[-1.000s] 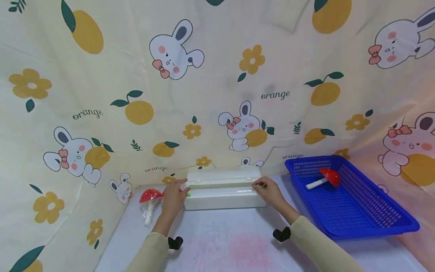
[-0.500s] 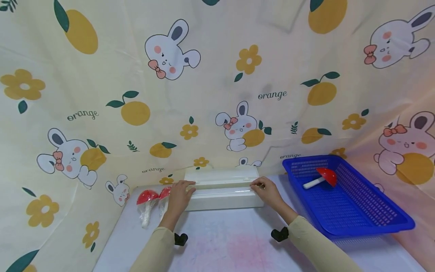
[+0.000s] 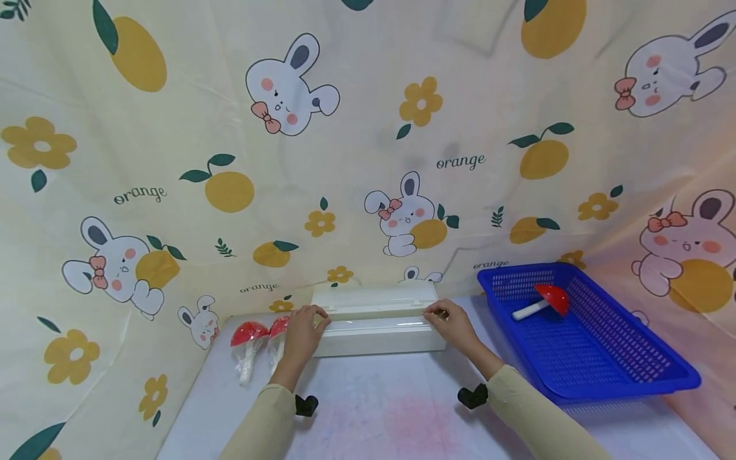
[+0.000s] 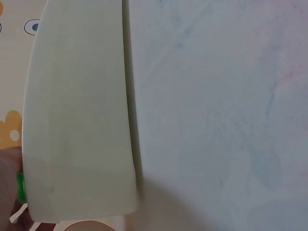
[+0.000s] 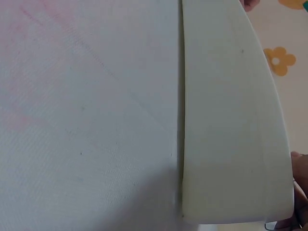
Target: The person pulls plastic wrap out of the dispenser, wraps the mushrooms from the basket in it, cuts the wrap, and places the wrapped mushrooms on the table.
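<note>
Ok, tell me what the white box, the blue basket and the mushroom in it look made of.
White box: probably hard plastic, smooth; its top catches glossy highlights.
Blue basket: likely moulded plastic, apparently smooth; regular holes pierce its walls.
Mushroom: perhaps plastic or coated foam, unclear which; its glossy red cap shows highlights.

Rabbit-print cloth behind white table

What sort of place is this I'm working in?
Probably a small makeshift work booth: a bunny-and-orange printed sheet rises behind a white tabletop, where a long white box and a blue basket sit.
</note>
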Available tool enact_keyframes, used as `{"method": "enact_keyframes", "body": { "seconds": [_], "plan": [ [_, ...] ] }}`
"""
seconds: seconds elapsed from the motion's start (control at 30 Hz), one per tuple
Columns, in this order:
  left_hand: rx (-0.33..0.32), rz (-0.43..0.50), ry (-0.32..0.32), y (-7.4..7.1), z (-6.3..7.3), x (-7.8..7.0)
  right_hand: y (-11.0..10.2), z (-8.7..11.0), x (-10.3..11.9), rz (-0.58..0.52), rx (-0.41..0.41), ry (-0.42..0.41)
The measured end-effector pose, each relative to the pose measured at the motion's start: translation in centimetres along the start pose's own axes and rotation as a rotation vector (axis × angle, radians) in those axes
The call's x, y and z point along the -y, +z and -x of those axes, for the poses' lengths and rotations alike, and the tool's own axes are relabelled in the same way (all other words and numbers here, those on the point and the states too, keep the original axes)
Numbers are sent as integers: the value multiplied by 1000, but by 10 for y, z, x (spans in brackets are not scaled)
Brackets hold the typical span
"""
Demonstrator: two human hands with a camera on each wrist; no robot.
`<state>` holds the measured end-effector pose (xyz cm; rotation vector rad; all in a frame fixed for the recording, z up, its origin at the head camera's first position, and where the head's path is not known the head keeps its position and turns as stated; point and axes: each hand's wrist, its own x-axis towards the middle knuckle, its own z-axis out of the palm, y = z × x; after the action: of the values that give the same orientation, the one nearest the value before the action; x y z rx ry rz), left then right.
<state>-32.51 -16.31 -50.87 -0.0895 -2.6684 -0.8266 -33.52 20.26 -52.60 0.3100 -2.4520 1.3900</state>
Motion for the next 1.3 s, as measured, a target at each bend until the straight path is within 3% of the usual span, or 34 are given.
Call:
{"method": "enact_keyframes", "body": {
  "seconds": [0.33,0.6,0.8,0.97,1.3],
  "plan": [
    [-45,-4,5,3,1,5,-2,-4,-1,3,-24,-35],
    [-70,19,21,-3,-3,3,-4,-10,3,49,-65,5],
    [-106,86,52,-12,-8,-1,-9,-16,10,30,-116,-72],
    [-100,102,50,-19,-12,-6,-14,-19,17,8,-133,-133],
    [-116,160,41,-35,-19,-17,-26,-29,37,21,-127,-56]
  ]
}}
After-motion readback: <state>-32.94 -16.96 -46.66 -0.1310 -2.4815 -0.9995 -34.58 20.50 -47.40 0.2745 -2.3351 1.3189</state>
